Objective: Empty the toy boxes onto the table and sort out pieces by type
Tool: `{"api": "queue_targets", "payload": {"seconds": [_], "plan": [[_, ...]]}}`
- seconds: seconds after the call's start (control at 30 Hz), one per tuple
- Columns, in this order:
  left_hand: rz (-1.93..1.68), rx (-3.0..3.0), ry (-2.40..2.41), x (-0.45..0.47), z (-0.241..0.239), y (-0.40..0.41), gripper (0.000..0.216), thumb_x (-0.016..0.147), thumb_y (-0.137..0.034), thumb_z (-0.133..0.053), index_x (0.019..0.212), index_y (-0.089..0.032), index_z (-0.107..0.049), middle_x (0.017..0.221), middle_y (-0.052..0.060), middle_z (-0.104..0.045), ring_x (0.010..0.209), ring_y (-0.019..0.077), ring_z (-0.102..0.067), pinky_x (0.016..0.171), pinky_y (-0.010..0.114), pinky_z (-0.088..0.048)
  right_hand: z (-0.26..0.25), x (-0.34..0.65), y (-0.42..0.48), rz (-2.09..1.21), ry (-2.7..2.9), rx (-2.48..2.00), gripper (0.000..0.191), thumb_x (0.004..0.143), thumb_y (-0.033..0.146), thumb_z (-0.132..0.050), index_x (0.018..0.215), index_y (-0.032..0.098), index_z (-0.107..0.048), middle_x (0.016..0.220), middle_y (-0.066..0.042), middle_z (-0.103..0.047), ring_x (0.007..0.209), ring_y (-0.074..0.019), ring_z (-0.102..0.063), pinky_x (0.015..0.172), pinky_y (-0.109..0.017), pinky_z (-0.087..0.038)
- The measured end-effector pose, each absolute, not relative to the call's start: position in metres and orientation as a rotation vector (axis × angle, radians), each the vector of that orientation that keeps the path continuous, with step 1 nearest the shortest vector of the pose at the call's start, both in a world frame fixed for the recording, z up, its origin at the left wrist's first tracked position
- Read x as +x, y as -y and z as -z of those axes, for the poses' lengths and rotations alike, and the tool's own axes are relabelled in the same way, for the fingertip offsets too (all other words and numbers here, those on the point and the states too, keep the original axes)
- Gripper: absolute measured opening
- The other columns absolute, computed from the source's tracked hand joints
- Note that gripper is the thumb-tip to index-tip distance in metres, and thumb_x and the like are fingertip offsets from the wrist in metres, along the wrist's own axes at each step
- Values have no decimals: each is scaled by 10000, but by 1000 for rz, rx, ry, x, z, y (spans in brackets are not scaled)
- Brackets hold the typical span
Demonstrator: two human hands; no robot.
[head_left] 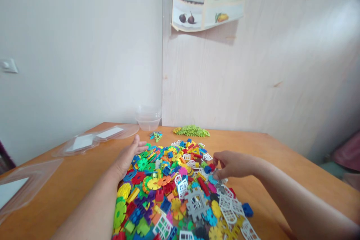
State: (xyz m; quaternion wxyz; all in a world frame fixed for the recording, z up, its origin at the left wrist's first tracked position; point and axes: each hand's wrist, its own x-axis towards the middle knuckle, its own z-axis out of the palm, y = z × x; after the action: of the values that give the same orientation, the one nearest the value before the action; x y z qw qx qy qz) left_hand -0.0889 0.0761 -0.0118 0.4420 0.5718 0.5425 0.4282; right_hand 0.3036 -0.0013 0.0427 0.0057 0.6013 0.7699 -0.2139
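A wide heap of colourful plastic building pieces [157, 183] covers the middle of the table, with notched discs, small bricks and white lattice window pieces mixed together. My left hand [128, 157] rests along the heap's left edge, fingers stretched out flat against the pieces. On the opposite side, my right hand [233, 164] is at the heap's right edge, its fingers bent and the thumb apart from them. The thumb tip is by a blue notched disc [213, 179]. Nothing shows held in either hand. A grey interlocking square [196, 204] lies nearer me.
Behind the heap are a pile of green pieces [192, 131], a few triangular pieces [156, 136] and clear plastic bowls [149, 118]. Clear lids [81, 143] with white labels lie on the left of the wooden table [270, 153]. Walls stand behind.
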Motion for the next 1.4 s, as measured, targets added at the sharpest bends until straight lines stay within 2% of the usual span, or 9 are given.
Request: {"api": "queue_targets", "payload": {"seconds": [0.17,0.27,0.37,0.5,0.7,0.87,1.07,1.27,1.4], "plan": [[-1064,1399,-1336,-89,12,-74,758,849,-766,-282,1192,-188,-632,1221,128,-690,1233,294,-575,1095,464,-367,-32,297,-2,796,-2489,1859,230,703,335,-711,840,197,-589,816,0,-651,741,-162,-583,560,-224,-357],[-1070,1372,-1316,-88,12,-74,743,858,-757,-284,1203,-193,-623,1229,121,-688,1245,278,-565,1095,443,-369,-33,295,-3,854,-2536,1865,164,737,300,-664,835,199,-580,786,10,-632,718,-147,-568,543,-217,-352],[-1074,1369,-1315,-89,12,-74,740,859,-754,-291,1205,-190,-621,1222,120,-691,1244,275,-565,1105,439,-354,-37,299,-1,729,-2527,1902,274,762,440,-672,879,202,-607,841,-14,-653,753,-171,-585,558,-233,-356],[-1073,1377,-1306,-89,14,-76,749,853,-760,-293,1203,-186,-625,1230,129,-685,1231,283,-575,1098,447,-360,-42,303,3,653,-2404,1869,511,678,623,-717,965,205,-647,968,-58,-674,836,-225,-605,608,-261,-374],[-1075,1403,-1307,-91,18,-80,776,842,-772,-297,1224,-177,-615,1234,141,-679,1221,291,-585,1089,455,-371,-35,298,1,823,-2513,1838,335,705,440,-748,883,185,-622,831,-10,-641,749,-162,-562,584,-237,-351],[-1068,1426,-1311,-91,17,-79,777,839,-777,-286,1214,-184,-620,1222,138,-686,1222,301,-584,1094,471,-366,-37,294,2,1183,-2624,1870,246,822,409,-647,807,169,-591,689,28,-548,636,-100,-470,556,-215,-346],[-1067,1434,-1315,-90,16,-76,804,837,-786,-266,1235,-182,-617,1212,134,-692,1221,297,-584,1087,460,-363,-52,280,3,1684,-2653,1948,261,809,420,-664,828,168,-598,623,32,-567,496,-66,-416,453,-198,-288],[-1049,1421,-1294,-91,16,-77,863,817,-816,-264,1280,-167,-594,1200,140,-697,1195,289,-603,1087,441,-352,-51,246,-19,2259,-2562,1906,208,743,243,-686,925,161,-628,662,-2,-641,552,-96,-564,504,-199,-434],[-1093,1422,-1279,-93,21,-79,878,807,-827,-272,1264,-157,-608,1251,152,-668,1208,300,-595,1079,438,-370,-50,213,-52,2504,-2394,2051,135,752,124,-631,882,156,-615,663,-16,-647,550,-91,-592,523,-186,-490]]}}
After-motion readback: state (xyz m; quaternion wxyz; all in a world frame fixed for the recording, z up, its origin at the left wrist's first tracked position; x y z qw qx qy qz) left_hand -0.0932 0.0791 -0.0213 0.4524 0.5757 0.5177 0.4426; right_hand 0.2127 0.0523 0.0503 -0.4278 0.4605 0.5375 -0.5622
